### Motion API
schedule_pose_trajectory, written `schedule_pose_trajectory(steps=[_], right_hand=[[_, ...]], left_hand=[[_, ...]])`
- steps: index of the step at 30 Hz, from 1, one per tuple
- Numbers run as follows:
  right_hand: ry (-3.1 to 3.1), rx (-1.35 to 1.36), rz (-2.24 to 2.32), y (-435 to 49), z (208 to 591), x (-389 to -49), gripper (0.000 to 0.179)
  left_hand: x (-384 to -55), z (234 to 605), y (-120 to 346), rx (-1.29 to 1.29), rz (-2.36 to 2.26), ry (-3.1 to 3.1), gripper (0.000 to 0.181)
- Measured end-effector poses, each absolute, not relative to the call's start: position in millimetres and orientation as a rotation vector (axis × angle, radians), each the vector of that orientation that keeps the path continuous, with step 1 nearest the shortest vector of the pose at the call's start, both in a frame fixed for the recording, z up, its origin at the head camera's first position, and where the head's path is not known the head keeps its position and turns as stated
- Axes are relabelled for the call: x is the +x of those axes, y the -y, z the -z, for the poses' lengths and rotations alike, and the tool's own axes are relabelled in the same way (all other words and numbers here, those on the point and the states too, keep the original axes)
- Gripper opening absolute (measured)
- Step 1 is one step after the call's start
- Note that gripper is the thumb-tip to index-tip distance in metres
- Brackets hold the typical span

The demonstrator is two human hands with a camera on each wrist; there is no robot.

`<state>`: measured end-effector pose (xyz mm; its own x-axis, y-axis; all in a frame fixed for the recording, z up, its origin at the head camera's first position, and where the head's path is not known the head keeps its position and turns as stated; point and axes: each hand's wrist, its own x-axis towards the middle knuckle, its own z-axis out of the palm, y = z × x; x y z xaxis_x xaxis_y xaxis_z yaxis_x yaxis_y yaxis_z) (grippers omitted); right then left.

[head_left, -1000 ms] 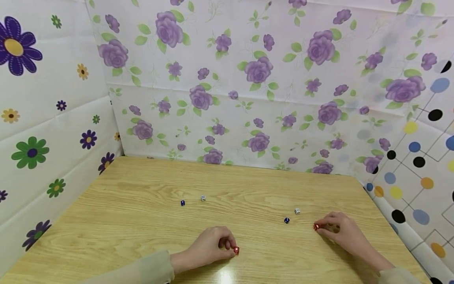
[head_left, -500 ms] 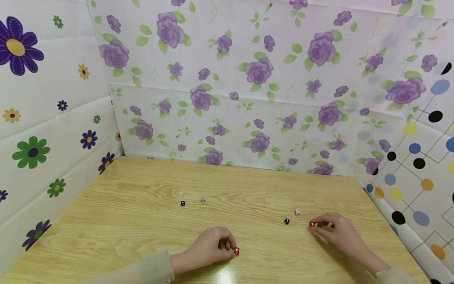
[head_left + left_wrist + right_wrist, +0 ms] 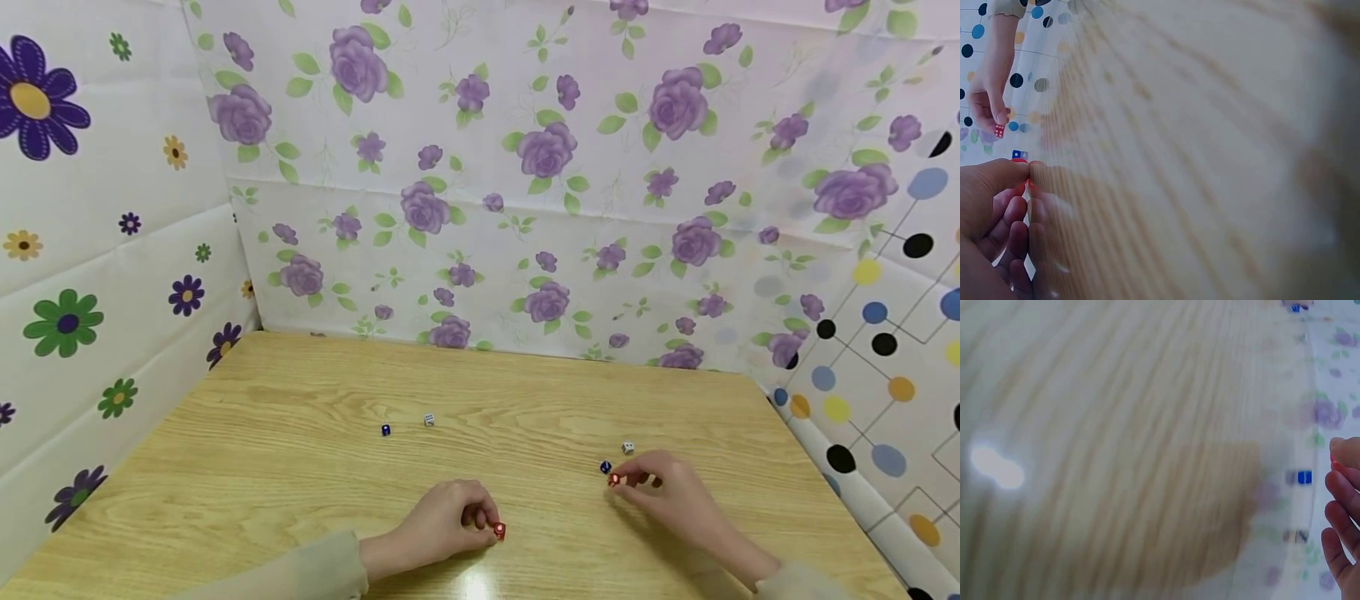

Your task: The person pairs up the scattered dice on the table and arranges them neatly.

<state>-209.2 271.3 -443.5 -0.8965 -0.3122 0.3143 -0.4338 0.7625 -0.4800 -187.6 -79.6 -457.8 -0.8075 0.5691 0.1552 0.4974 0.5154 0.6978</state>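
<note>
The left hand (image 3: 442,523) pinches a red die (image 3: 500,532) toward the worktop (image 3: 300,467)'s front edge; the right hand (image 3: 675,497) pinches a second red die (image 3: 614,480) near a blue die (image 3: 605,467).

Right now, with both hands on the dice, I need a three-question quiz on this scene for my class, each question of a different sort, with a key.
1. Multiple choice: what colour is the die in the right hand?
A) blue
B) red
C) white

2. True or false: the left hand pinches a red die.

3. Fill in the blank: in the head view, ____ dice on the table are held by neither hand.

Key:
1. B
2. True
3. Four: the leftmost blue die, its white neighbour, and the second blue die and second white die near the right hand.
</note>
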Motion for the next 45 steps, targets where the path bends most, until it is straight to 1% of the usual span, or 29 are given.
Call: schedule_pose_trajectory(steps=[3,11,18,25,34,38,45], right_hand=[[2.725,0.64,-0.861,-260,448,-208,0.013],[2.78,0.666,-0.975,-231,452,-205,0.008],[2.771,0.654,-1.011,-213,452,-201,0.01],[2.74,0.742,-1.069,-198,453,-194,0.009],[2.816,0.757,-1.156,-180,454,-185,0.009],[2.83,0.772,-1.148,-175,456,-183,0.007],[2.832,0.78,-1.077,-168,461,-182,0.011]], left_hand=[[-187,457,79,0.936,-1.17,-2.655,0.01],[-187,457,79,0.931,-1.159,-2.665,0.01],[-187,457,79,0.929,-1.157,-2.666,0.011],[-188,457,79,0.926,-1.149,-2.663,0.01],[-189,457,79,0.914,-1.147,-2.667,0.011],[-189,457,78,0.909,-1.157,-2.663,0.011],[-188,457,78,0.907,-1.181,-2.657,0.011]])
